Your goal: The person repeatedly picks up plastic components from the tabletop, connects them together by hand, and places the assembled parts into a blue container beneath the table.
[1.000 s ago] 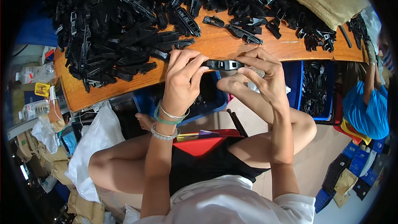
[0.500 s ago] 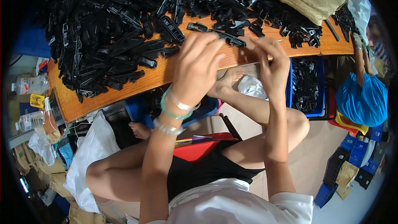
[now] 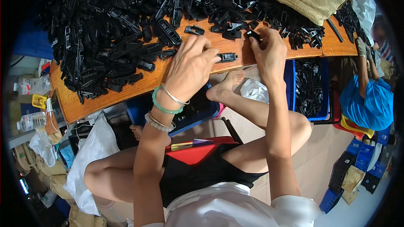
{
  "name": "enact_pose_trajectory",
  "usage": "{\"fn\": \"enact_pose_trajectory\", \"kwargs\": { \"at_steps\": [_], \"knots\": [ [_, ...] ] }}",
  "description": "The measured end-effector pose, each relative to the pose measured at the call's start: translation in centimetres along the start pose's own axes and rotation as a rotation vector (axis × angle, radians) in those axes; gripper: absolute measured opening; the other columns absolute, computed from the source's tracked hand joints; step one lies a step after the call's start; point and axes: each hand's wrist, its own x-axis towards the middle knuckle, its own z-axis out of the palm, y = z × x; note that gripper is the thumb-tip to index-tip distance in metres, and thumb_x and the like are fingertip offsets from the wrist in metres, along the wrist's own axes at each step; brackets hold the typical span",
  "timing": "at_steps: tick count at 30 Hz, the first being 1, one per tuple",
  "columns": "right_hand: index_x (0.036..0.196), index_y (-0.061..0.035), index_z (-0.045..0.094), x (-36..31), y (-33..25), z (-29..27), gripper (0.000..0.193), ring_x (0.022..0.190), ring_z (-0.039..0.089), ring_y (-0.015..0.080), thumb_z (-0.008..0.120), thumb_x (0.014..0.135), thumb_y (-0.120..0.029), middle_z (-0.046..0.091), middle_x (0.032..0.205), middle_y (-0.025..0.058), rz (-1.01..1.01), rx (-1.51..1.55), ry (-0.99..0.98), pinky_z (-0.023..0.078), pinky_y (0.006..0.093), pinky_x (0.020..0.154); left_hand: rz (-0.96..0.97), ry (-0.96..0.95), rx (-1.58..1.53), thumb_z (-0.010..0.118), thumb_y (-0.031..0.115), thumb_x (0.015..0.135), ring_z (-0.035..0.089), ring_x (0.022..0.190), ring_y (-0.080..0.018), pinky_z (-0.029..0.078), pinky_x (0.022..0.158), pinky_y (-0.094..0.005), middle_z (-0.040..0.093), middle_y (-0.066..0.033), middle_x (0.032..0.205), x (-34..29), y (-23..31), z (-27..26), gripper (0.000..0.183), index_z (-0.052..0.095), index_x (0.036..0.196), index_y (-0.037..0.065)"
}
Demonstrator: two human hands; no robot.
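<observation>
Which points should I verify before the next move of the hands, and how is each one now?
1. Left hand holding the black part by one end: ok.
2. Small black piece at the right hand's fingertips: ok.
3. Firm right grip: cannot tell, fingers partly hide the piece.
4. Both pieces apart: ok, bare tabletop shows between.
5. Tabletop free of loose parts: not ok, a large pile covers much.
</observation>
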Motion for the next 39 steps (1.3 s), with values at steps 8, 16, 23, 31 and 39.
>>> {"fn": "enact_pose_trajectory", "kwargs": {
  "at_steps": [8,16,23,31,39],
  "knots": [
    [0.1,-0.0006,0.067,-2.8,0.5,-0.7,0.026,0.072,0.063,0.0169,0.073,0.075,-0.005,0.064,0.084,0.0092,-0.124,0.035,-0.102,0.049,0.0295,0.067,-0.042,0.095,-0.008,0.07,0.003,0.075,0.054,0.084,-0.0303,0.045,0.075,-0.038,0.057,-0.0128,0.087,-0.8,-0.2,0.2,0.019,0.064,0.092,-0.004],
    [0.104,-0.0011,0.069,-3.4,0.0,-1.8,0.028,0.071,0.061,0.0096,0.072,0.076,-0.001,0.066,0.087,0.0065,0.389,0.843,-0.255,0.047,0.0233,0.066,-0.035,0.115,-0.063,0.069,0.002,0.076,0.053,0.083,-0.0293,0.044,0.073,-0.0376,0.057,-0.012,0.087,-1.2,-0.8,0.3,0.018,0.064,0.092,-0.003],
    [0.1,-0.0011,0.071,-3.3,-1.3,-1.4,0.028,0.079,0.057,0.0152,0.073,0.072,0.0,0.066,0.086,0.0073,0.055,0.482,-0.355,0.046,0.0269,0.072,-0.044,0.145,-0.102,0.069,0.0,0.075,0.052,0.083,-0.0285,0.044,0.073,-0.037,0.057,-0.0112,0.089,-1.4,-1.1,0.4,0.02,0.064,0.093,-0.003],
    [0.099,0.0012,0.071,-2.9,-0.3,-2.0,0.028,0.084,0.057,0.0163,0.072,0.071,0.002,0.062,0.09,0.007,0.101,0.471,-0.388,0.045,0.0274,0.074,-0.028,0.142,-0.11,0.068,-0.001,0.074,0.051,0.083,-0.0285,0.044,0.073,-0.0374,0.057,-0.0115,0.09,-1.2,-1.2,0.6,0.021,0.063,0.095,-0.003],
    [0.101,0.0,0.071,-3.4,-1.3,-1.4,0.03,0.088,0.055,0.0198,0.072,0.071,-0.001,0.062,0.093,0.0086,-0.009,0.391,-0.45,0.044,0.0309,0.081,0.001,0.1,-0.119,0.074,0.006,0.071,0.054,0.089,-0.03,0.046,0.077,-0.0368,0.057,-0.0128,0.095,-1.7,-0.4,0.0,0.032,0.063,0.1,-0.005]
  ]
}}
